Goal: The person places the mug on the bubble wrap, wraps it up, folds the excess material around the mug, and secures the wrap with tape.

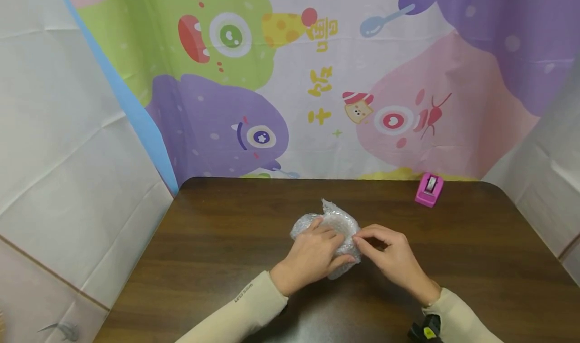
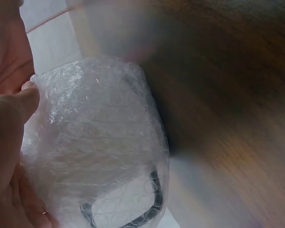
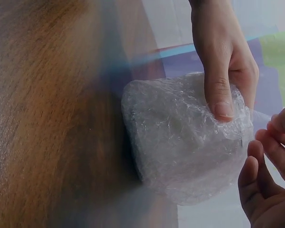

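A bundle wrapped in clear bubble wrap [image 1: 346, 222] stands on the dark wooden table [image 1: 217, 232]. Through the wrap a white surface with a curved black line [image 2: 154, 202] shows low on one side; what lies inside is otherwise hidden. My left hand [image 1: 310, 255] holds the bundle from above, its thumb [image 3: 221, 97] against the near side and the fingers over the top. On the right edge of the wrap, my right hand [image 1: 394, 255] pinches a thin clear strip [image 3: 262, 116] that looks like tape, between thumb and fingertips.
A pink tape dispenser [image 1: 429, 190] sits at the back right of the table. Behind the table hangs a cloth [image 1: 312, 146] printed with cartoon monsters, and pale sheets [image 1: 86, 131] border the sides.
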Demonstrator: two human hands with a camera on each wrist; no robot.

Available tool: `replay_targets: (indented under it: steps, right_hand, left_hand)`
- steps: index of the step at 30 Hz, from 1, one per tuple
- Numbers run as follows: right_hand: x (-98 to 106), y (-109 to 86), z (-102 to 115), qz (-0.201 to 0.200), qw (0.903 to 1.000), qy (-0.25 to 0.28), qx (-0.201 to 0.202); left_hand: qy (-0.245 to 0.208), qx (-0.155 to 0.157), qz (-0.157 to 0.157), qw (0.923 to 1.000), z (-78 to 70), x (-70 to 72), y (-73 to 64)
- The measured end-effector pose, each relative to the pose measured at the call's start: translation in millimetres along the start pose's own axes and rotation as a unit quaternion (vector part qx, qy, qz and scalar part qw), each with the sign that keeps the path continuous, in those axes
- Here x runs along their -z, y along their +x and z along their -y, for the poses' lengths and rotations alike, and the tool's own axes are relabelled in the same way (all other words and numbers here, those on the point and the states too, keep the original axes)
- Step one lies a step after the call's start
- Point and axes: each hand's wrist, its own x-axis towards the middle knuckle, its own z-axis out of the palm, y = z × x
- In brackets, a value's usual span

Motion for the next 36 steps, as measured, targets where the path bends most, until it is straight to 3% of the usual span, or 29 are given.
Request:
replay_targets:
  steps: [8,14,20,28,36]
  right_hand:
    - [0.1,3.3,-2.3,-0.003,0.9996,-0.027,0.008]
    - [-0.4,6.4,1.0,-0.005,0.9989,-0.042,-0.019]
    - [0.1,9.5,0.5,0.019,0.9972,-0.057,-0.045]
    - [-0.7,15.7,4.9,0.043,0.9955,-0.043,-0.072]
    - [-2.0,22.7,8.0,0.060,0.9910,-0.061,-0.103]
  left_hand:
    - [0.005,0.003,-0.008,1.0000,-0.7,-1.7,0.8]
    - [0.018,0.001,-0.021,0.9996,-0.7,-2.7,1.3]
    - [0.026,0.001,-0.020,0.9995,-1.6,-4.3,0.7]
    - [0.036,0.003,-0.003,0.9993,-2.3,-1.8,2.5]
    - [0.033,0.005,0.008,0.9994,-1.9,-1.0,1.9]
